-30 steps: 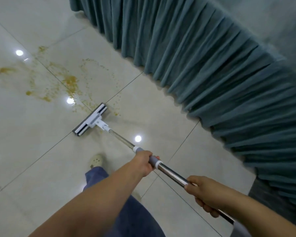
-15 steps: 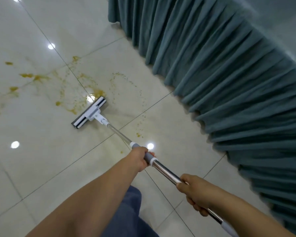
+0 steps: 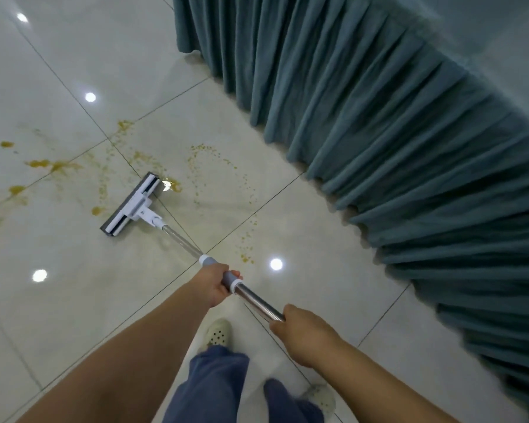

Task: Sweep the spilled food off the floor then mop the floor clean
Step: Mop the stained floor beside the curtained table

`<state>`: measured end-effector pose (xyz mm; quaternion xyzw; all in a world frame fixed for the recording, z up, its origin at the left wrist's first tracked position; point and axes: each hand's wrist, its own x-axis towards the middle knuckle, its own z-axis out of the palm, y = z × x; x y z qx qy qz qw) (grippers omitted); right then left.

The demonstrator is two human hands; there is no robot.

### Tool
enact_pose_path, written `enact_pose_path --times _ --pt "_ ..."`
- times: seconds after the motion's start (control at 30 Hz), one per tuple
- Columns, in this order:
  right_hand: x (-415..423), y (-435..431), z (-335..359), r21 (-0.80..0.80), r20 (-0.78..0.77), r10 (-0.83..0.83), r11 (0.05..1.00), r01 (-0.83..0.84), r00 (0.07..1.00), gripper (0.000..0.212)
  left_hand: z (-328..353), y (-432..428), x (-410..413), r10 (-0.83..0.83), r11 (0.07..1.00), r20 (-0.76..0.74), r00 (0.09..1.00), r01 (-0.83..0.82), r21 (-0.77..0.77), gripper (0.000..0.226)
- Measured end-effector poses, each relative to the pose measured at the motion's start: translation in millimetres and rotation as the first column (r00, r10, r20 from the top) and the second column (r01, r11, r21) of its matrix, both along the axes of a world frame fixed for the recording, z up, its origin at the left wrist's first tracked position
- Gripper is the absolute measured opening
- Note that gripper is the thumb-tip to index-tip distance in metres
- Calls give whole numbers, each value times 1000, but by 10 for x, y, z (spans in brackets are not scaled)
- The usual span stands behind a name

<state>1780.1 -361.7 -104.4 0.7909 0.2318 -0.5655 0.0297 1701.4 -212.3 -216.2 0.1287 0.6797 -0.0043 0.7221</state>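
Nearest the camera, a pale perforated clog (image 3: 217, 332) stands on the glossy pale tiled floor (image 3: 74, 315). The right hand (image 3: 306, 334) grips the polished steel mop shaft (image 3: 257, 302) towards its rear, fingers curled fully round it. Ahead of it, the left hand (image 3: 217, 283) wraps the grey sleeve (image 3: 225, 274) on the same shaft, fingertips closed over the far side. The flat white-and-grey mop head (image 3: 132, 206) lies flat on the floor beside a grout line, its far end touching a wet yellow patch. The yellow-brown food residue (image 3: 55, 164) spreads beyond and to the left of the head as smears and fine specks (a small cluster also lies near the grout crossing beside the left hand). No solid heap is visible, so sweeping is judged complete. Mopping is judged to be at an early stage, with most staining left. The pleated teal curtain (image 3: 379, 132) borders the floor's far right edge.
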Motion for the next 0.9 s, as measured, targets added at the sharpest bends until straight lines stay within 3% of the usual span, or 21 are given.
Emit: enact_pose_path --times 0.1,0.27,0.37,0.43,0.57,0.7,0.77,0.83,0.9 --pt "85 -274 -32 24 -25 52 998 -51 998 28 -43 -253 32 36 999 30 999 -37 30 43" --pt "444 -1037 -36 44 -1 108 993 -108 994 16 4 -1047 327 107 993 81 991 -111 46 37" --pt "770 -1727 82 -5 47 190 982 -190 981 24 39 -1763 621 124 992 97 988 -125 4 18" --pt "1041 -2216 196 -53 63 235 971 -232 970 17 90 -2289 854 134 991 120 984 -129 -46 5" --pt "1594 -3034 479 -154 145 306 946 -284 941 19 203 -3237 1388 153 983 156 976 -134 -126 18" --pt "1927 -3443 743 -250 372 440 895 -369 817 28 362 -3758 1815 212 970 154 965 -187 -158 32" --pt "1894 -3524 768 -189 527 504 855 -483 685 26 385 -3810 1906 232 967 149 961 -212 -139 37" --pt "1851 -3609 717 -121 623 519 803 -583 585 41 358 -3774 1909 245 966 151 958 -227 -125 40" --pt "1819 -3614 684 -49 635 483 804 -593 603 51 334 -3724 1873 251 964 154 956 -233 -130 41"
